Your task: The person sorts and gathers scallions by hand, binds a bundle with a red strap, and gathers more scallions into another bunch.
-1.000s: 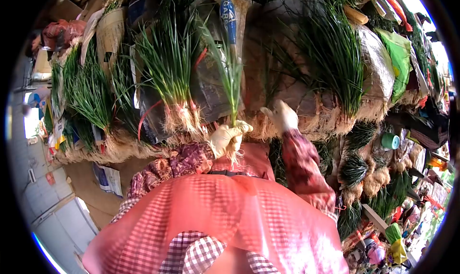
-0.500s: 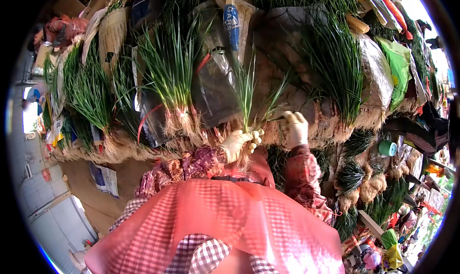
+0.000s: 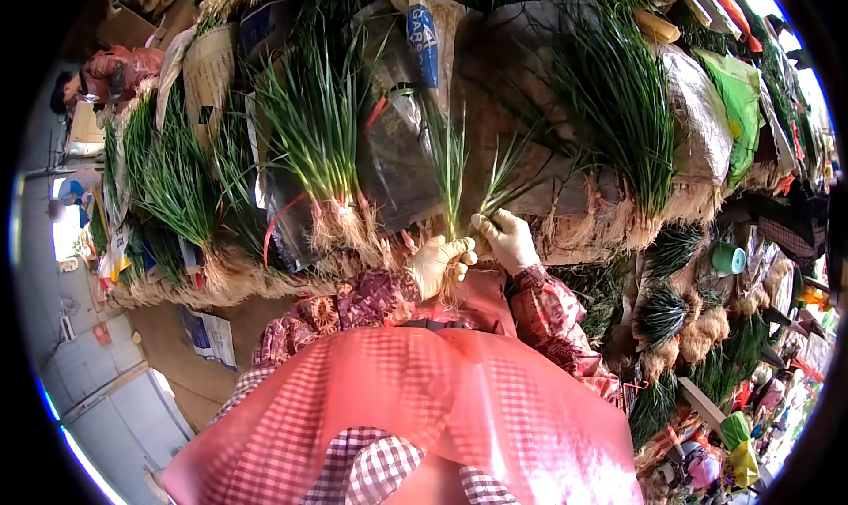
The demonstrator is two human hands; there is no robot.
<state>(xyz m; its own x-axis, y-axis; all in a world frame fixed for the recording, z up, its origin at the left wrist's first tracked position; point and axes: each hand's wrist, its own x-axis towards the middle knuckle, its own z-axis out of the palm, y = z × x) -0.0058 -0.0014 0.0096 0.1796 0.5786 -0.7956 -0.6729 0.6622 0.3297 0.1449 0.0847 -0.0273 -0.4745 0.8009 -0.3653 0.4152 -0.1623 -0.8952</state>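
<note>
My left hand (image 3: 439, 265), in a pale glove, is closed around a small upright bunch of spring onions (image 3: 450, 174). Pale roots dangle below its fingers. To its right, my right hand (image 3: 508, 240), gloved too, pinches a few more stalks (image 3: 505, 174) near their lower ends; their green tops fan up and to the right. The two hands are close together but apart. Just left of them, a larger bundle of spring onions (image 3: 322, 143) lies with its roots toward me.
Behind my hands a dark plastic sheet (image 3: 397, 169) covers part of the pile. Another big bundle (image 3: 632, 134) lies to the right, with more rooty bundles (image 3: 662, 315) lower down. A green cup (image 3: 728, 259) stands at the right. A red translucent apron (image 3: 397, 390) covers my lap.
My right hand has moved left and down, closer to my left hand, and now pinches the few separate stalks. Those stalks have shifted slightly right, away from the left hand's bunch.
</note>
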